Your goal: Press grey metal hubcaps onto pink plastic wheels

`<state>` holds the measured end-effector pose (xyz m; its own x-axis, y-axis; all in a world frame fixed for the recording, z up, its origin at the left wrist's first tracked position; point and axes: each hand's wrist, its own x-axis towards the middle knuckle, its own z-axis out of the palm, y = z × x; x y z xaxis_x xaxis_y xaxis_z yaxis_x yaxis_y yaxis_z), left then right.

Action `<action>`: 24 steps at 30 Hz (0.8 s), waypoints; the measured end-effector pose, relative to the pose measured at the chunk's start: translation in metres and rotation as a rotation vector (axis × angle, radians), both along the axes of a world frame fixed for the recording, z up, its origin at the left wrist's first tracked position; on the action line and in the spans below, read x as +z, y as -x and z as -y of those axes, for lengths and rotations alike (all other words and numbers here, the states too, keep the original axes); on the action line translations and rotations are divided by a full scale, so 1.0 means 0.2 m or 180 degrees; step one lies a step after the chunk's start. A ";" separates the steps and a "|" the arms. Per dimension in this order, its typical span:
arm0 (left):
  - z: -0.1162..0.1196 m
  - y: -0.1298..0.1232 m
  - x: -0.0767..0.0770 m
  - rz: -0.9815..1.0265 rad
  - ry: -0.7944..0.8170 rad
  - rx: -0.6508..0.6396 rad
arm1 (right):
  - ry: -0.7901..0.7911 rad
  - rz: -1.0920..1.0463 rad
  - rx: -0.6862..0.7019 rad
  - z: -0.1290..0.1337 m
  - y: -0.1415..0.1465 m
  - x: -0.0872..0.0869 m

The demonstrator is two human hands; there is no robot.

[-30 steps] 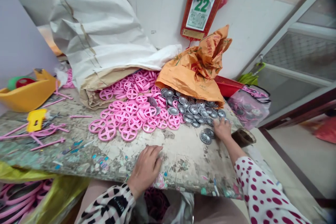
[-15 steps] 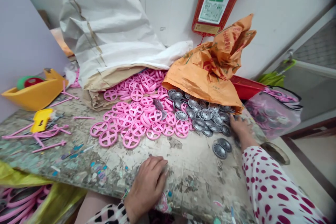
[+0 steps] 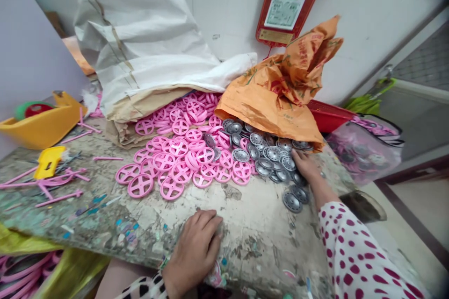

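My left hand [image 3: 194,250] rests palm down near the front edge of the worn table [image 3: 249,229], its fingers slightly bent and nothing visible under them. At the right, my right hand [image 3: 307,168] reaches into the pile of grey discs [image 3: 271,153]; its fingertips touch discs at the pile's right side, and its grip is partly hidden. Two grey discs [image 3: 292,201] lie apart in front of it. Left of the grey pile spreads a heap of pink spoked wheels [image 3: 181,147], with a few grey discs among them.
A white sack [image 3: 147,32] and an orange bag [image 3: 270,98] stand behind the piles. Pink rods and a yellow tool [image 3: 49,162] lie at the left by a yellow holder [image 3: 45,126]. A red basket [image 3: 328,116] and a clear bag [image 3: 363,152] are at the right.
My right hand has moved left, further onto the grey discs. My left hand has stayed nearly in place. The view has shifted slightly.
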<state>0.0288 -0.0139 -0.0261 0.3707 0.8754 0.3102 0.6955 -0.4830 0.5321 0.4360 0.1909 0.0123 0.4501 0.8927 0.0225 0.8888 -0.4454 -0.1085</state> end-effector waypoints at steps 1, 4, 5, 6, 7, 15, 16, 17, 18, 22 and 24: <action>0.00 0.00 0.00 0.0006 0.0008 -0.0004 | 0.0001 -0.0099 0.0065 0.03 0.05 0.00; 0.00 0.00 -0.01 0.0024 0.0047 -0.0021 | -0.0006 -0.0298 0.0284 0.10 0.22 -0.03; 0.00 0.00 -0.01 0.0034 0.0060 -0.0028 | -0.0015 -0.0332 0.0382 0.12 0.28 -0.04; 0.00 0.00 -0.01 0.0048 0.0066 -0.0032 | -0.0022 -0.0362 0.0481 0.15 0.35 -0.05; 0.00 0.00 -0.01 0.0067 0.0073 -0.0035 | -0.0023 -0.0392 0.0586 0.17 0.41 -0.06; 0.01 0.00 0.01 0.0179 0.0324 -0.0039 | -0.0142 -0.0236 0.0591 0.50 0.45 -0.01; 0.01 0.00 0.02 0.0187 0.0344 -0.0036 | -0.0160 -0.0118 0.0393 0.55 0.41 -0.02; 0.02 0.00 0.02 0.0193 0.0356 -0.0036 | -0.0129 -0.0102 0.0281 0.60 0.39 -0.04; 0.02 0.00 0.02 0.0197 0.0366 -0.0035 | -0.0112 -0.0087 0.0244 0.64 0.38 -0.06; 0.02 0.00 0.02 0.0237 0.0369 -0.0033 | -0.0036 0.0079 0.0571 0.72 0.56 -0.13; 0.02 0.00 0.02 0.0280 0.0367 -0.0036 | -0.0019 0.0131 0.0724 0.70 0.73 -0.13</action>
